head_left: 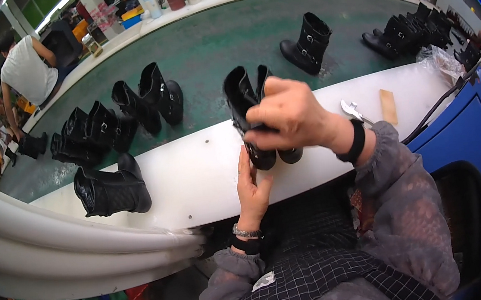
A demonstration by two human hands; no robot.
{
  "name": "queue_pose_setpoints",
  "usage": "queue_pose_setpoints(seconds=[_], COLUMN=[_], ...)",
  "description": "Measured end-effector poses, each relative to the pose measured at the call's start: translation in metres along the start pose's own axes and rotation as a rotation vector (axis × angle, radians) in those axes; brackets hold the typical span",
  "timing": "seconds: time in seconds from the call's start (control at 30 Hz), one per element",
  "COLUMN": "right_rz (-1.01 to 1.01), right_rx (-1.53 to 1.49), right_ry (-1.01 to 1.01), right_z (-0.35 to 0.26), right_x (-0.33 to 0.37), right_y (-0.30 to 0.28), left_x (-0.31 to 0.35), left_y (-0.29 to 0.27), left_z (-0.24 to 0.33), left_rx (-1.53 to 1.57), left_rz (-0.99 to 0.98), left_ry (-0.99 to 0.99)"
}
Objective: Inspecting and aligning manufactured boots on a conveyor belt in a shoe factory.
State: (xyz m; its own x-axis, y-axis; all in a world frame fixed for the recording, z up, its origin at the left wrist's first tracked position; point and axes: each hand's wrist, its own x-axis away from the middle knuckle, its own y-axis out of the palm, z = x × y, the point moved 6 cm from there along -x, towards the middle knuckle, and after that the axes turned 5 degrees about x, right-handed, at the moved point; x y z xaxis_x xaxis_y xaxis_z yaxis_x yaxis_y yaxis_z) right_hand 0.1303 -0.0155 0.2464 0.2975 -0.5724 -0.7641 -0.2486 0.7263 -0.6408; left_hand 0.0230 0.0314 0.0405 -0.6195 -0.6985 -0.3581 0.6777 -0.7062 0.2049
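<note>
A pair of black buckled ankle boots stands side by side on the white ledge in front of me, toes toward me. My left hand [253, 197] is open at the toe of the left boot [237, 89], its fingers stretched up along the side and the thumb apart. Over the front of the pair, my right hand [293, 112] is closed, its fingertips against the left boot's side. What its fingers pinch, if anything, is hidden. The right boot [291, 155] is mostly covered by that hand.
Another black boot [113, 188] lies on the ledge at left. Several boots [97, 126] stand on the green belt [208, 45], more at far right. A metal hand tool [353, 109] and a tan block [388, 107] lie right of my hand, beside a blue machine [463, 133]. Co-workers sit beyond.
</note>
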Motion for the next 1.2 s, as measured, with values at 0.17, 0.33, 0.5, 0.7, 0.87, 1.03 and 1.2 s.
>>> queue_pose_setpoints(seconds=[0.17,0.33,0.5,0.7,0.87,1.03,1.2], right_rz=[0.02,-0.055,-0.16,-0.081,-0.078,0.081,0.287], right_rx=[-0.075,-0.229,-0.34,-0.273,-0.174,0.181,0.267], right_ry=[0.394,0.531,0.66,0.616,0.553,0.075,-0.061], right_z=[0.087,0.143,0.164,0.166,0.17,0.14,0.129], right_x=[-0.03,-0.041,-0.041,-0.047,-0.068,-0.106,-0.105], right_y=[-0.009,0.012,0.021,0.02,0.04,0.071,0.114], left_x=[0.012,0.013,0.013,0.005,0.005,0.006,0.006], left_y=[-0.005,0.009,0.013,0.013,0.01,0.017,0.02], left_z=[-0.001,0.004,0.002,0.001,-0.004,0.002,0.0], left_rx=[-0.046,-0.148,-0.045,-0.024,-0.069,-0.096,-0.089], left_rz=[0.0,-0.024,0.018,-0.003,0.002,-0.016,-0.026], left_ry=[-0.042,-0.034,-0.052,-0.049,-0.044,-0.063,-0.095])
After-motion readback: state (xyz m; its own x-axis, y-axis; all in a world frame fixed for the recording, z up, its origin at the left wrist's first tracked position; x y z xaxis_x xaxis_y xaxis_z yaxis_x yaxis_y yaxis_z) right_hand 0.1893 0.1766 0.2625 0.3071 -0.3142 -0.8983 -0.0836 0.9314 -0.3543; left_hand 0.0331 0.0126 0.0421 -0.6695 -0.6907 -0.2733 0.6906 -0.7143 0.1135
